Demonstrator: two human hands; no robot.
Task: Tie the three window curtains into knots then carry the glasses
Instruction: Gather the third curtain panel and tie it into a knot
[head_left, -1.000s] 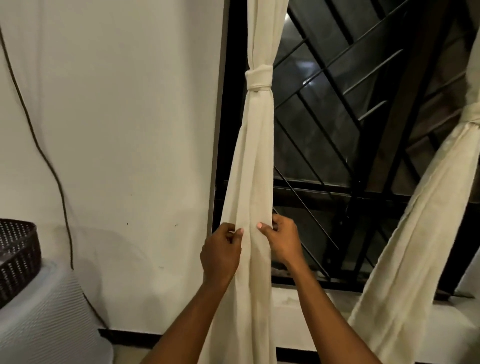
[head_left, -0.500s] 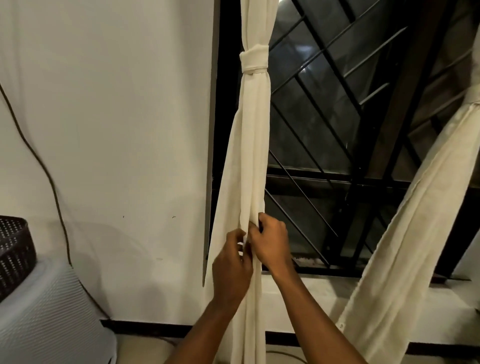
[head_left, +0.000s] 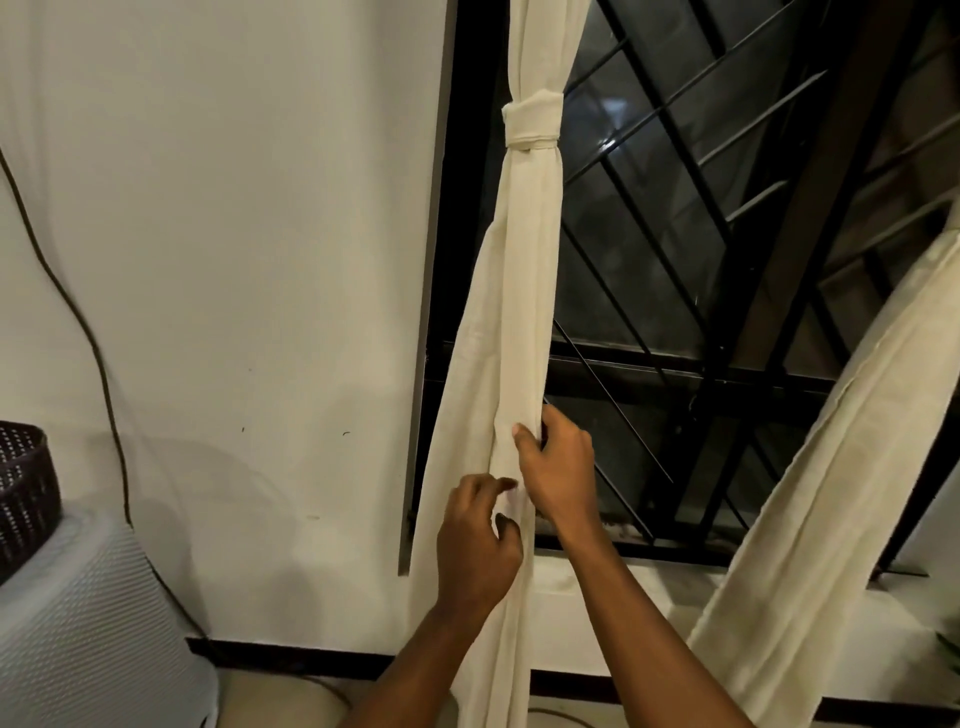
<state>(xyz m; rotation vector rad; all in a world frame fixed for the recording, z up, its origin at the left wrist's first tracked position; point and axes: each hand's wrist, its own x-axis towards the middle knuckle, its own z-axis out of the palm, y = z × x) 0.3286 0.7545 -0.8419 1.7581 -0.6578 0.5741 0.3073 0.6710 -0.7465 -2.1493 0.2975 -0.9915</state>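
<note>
Dark barred window (head_left: 675, 260) behind knotted cream curtain (head_left: 519, 286), right hand (head_left: 558, 478) tight around its fold, left hand (head_left: 475, 551) against it, hold unclear.

There are two cream curtains, the middle curtain (head_left: 519, 312) and the right curtain (head_left: 831, 493), two hands, a left hand (head_left: 475, 540) and a right hand (head_left: 558, 473), one barred window (head_left: 675, 364), one dark woven basket (head_left: 23, 493) at left, and one wall cable (head_left: 98, 364).

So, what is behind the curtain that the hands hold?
The black window frame and its grille bars show at both edges of the curtain. What lies directly behind the cloth is covered.
</note>
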